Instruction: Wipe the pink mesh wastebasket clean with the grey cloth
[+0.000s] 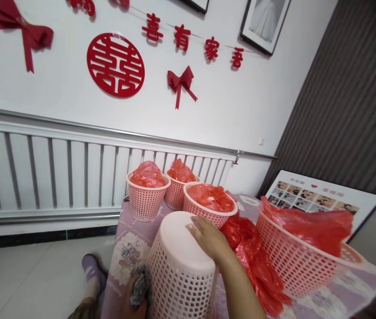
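A pink plastic lattice basket (183,274) stands upside down on the table in front of me, its solid base facing up. My right hand (208,237) lies over the right edge of that base, fingers stretched across it. Low on the basket's left side, my left hand (131,301) is closed around a crumpled grey cloth (140,285), which is against or very near the lattice wall. The basket's rim and the lower part of my left hand are cut off by the frame's bottom.
Behind stand upright pink baskets (145,201) with red plastic bags inside. Loose red bags (244,239) lie at the right, beside a larger bag-lined basket (294,261). A patterned cloth covers the table (126,252). A radiator (58,173) lines the wall; a photo board (367,204) leans behind.
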`<state>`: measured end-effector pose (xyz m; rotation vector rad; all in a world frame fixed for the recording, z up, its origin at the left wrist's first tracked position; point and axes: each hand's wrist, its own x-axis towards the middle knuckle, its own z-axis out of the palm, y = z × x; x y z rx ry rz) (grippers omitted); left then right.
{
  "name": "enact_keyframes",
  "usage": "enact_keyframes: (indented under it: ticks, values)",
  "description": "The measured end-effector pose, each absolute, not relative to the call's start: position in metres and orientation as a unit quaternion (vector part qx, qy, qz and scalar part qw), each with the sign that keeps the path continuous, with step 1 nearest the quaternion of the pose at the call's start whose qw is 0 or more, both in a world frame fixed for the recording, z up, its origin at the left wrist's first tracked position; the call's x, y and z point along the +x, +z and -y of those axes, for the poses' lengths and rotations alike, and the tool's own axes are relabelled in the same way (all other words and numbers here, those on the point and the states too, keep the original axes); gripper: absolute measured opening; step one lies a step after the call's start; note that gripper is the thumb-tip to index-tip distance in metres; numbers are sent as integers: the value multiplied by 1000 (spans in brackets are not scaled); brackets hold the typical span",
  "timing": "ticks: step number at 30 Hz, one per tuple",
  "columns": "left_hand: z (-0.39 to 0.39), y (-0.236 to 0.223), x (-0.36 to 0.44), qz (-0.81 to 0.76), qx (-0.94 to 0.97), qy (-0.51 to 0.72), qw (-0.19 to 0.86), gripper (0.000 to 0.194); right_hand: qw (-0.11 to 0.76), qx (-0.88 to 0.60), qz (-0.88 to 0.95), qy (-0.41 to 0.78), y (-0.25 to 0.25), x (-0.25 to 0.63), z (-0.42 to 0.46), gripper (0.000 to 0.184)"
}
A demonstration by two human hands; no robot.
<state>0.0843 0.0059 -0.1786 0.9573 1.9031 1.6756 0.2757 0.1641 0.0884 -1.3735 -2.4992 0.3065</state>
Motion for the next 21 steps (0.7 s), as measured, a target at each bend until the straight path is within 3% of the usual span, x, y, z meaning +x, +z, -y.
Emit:
enact_keyframes:
  ticks: [2,7,10,13,17,21]
  values:
    - [-8,-162,92,-671,360,621,187,42,142,-473,862,111,87,276,-165,61]
    - [-18,-112,124,-522,522,674,-40,47,151,-472,861,116,85,276,-167,61]
    - [-25,-106,138,-505,524,676,-116,41,152,-478,857,116,84,276,-168,60]
    - [-27,-138,137,-537,517,653,-132,33,150,-477,858,114,85,276,-166,60]
    - [-18,-202,115,-575,512,626,-126,37,147,-472,863,104,88,275,-164,59]
    - [-6,-230,82,-650,475,591,-53,30,138,-470,867,93,89,275,-162,60]
